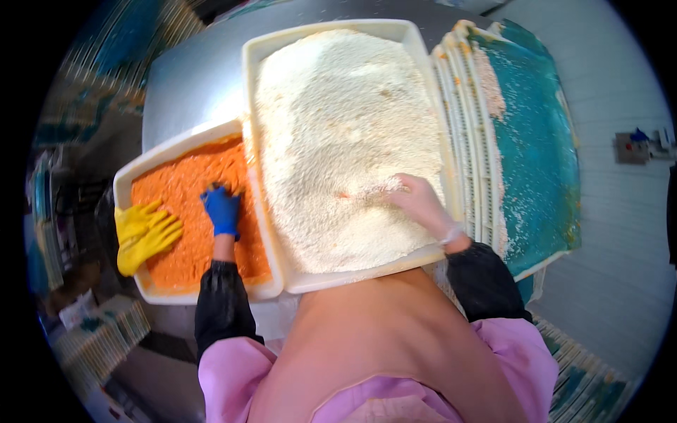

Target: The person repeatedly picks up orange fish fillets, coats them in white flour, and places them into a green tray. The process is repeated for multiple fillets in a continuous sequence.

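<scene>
My left hand [223,210], in a blue glove, is at the orange paste [187,176] in the smaller white tub [124,180]. Its fingers curl down at the paste, and what they grip, if anything, is hidden. Over the pale crumbs [345,92] in the large white tub [331,27] is my right hand [425,206], in a clear glove. Its fingertips are closed together with crumbs clinging around them; whether a piece sits inside the crumbs I cannot tell. A small orange bit [343,195] lies in the crumbs to the left of that hand.
Yellow rubber gloves [144,236] drape over the small tub's left side. Stacked white trays [479,141] stand right of the large tub, the top one lined with a crumb-strewn teal sheet [536,148]. Both tubs rest on a metal table [194,92]. More stacked trays [106,338] stand lower left.
</scene>
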Tool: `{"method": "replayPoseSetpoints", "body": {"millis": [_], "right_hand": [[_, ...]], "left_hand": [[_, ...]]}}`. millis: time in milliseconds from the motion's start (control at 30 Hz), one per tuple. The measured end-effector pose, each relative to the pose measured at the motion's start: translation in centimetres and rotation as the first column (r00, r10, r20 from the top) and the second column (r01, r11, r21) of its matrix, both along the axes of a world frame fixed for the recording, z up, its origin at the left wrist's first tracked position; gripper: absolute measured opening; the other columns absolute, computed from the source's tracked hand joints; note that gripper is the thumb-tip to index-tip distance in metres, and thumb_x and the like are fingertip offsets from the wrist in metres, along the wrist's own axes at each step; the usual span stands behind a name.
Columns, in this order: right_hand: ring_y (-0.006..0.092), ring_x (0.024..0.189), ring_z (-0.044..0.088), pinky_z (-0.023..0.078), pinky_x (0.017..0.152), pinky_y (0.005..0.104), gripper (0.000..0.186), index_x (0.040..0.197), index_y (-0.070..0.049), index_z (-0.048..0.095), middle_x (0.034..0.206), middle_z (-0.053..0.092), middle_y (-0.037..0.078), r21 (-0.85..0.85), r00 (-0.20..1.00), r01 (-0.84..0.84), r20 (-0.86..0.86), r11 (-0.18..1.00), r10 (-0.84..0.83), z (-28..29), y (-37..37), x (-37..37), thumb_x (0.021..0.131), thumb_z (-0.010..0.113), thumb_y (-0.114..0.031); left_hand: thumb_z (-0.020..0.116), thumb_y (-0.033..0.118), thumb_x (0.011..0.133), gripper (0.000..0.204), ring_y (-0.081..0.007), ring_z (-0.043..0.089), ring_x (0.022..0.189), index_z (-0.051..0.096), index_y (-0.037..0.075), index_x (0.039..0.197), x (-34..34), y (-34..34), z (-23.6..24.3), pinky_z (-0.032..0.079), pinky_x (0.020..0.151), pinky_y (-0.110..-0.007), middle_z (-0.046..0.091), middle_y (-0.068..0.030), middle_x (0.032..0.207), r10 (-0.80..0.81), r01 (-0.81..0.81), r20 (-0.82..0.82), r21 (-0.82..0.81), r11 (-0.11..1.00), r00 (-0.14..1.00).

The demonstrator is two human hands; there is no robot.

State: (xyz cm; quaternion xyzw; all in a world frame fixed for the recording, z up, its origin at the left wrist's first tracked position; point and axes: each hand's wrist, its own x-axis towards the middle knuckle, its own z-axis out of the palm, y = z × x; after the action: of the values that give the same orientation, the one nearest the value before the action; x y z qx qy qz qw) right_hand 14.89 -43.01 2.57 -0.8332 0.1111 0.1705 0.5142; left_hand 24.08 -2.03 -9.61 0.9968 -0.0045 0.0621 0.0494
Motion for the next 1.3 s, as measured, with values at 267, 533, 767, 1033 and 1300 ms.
{"method": "replayPoseSetpoints", "body": {"millis": [267,533,767,1033,1300], "right_hand": [[0.0108,0.063,0.053,0.047,0.057,0.0264,0.031,0.109,0.000,0.055,0.075,0.055,0.003,0.597,0.904,0.263,0.121,0.758,-0.409,13.2,-15.2,7.0,0.095,0.047,-0.027],[0.0153,0.063,0.057,0.047,0.055,0.0298,0.029,0.106,-0.002,0.059,0.079,0.060,0.006,-0.038,0.913,0.408,0.001,0.912,-0.409,5.5,-26.0,13.6,0.090,0.052,-0.024],[0.0373,0.102,0.056,0.044,0.087,0.0385,0.043,0.119,-0.001,0.053,0.109,0.059,0.023,-0.578,0.966,0.247,0.208,0.778,-0.153,3.9,-24.7,9.7,0.084,0.053,-0.026],[0.0211,0.135,0.025,0.019,0.109,0.0275,0.054,0.138,-0.001,0.031,0.145,0.029,0.012,-0.223,0.921,0.189,0.377,0.956,-0.094,2.3,-27.2,15.4,0.096,0.040,-0.033],[0.0186,0.132,0.028,0.020,0.110,0.0286,0.052,0.139,0.001,0.029,0.145,0.030,0.010,0.175,0.859,0.079,0.488,0.981,-0.156,1.1,-27.4,15.3,0.098,0.037,-0.030]], "left_hand": [[0.068,0.012,0.077,0.021,-0.0171,0.060,0.075,0.067,-0.001,0.093,-0.8,2.6,-2.1,0.046,0.069,-0.029,0.067,-0.0096,0.083,0.025,-0.130,-0.163,-0.672,0.729,0.986],[0.059,0.009,0.086,0.017,-0.0064,0.048,0.062,0.064,-0.005,0.092,-3.4,0.5,1.2,0.042,0.056,-0.021,0.058,-0.0011,0.071,0.110,-0.370,-0.362,-0.806,0.462,0.926],[0.054,0.010,0.089,0.029,-0.0093,0.055,0.056,0.057,0.003,0.117,-7.5,4.8,0.0,0.046,0.047,-0.023,0.061,-0.0040,0.078,0.205,-0.630,-0.599,-0.698,0.339,0.774],[0.066,0.004,0.072,0.042,-0.0280,0.054,0.092,0.060,0.007,0.113,-8.7,0.8,4.6,0.046,0.078,-0.036,0.061,-0.0114,0.097,-0.096,0.098,-0.047,0.041,0.994,0.994],[0.063,0.010,0.073,0.020,-0.0348,0.053,0.093,0.062,0.004,0.092,-8.0,3.8,4.1,0.044,0.078,-0.040,0.059,-0.0151,0.097,-0.232,0.237,-0.122,0.032,0.971,0.965]]}}
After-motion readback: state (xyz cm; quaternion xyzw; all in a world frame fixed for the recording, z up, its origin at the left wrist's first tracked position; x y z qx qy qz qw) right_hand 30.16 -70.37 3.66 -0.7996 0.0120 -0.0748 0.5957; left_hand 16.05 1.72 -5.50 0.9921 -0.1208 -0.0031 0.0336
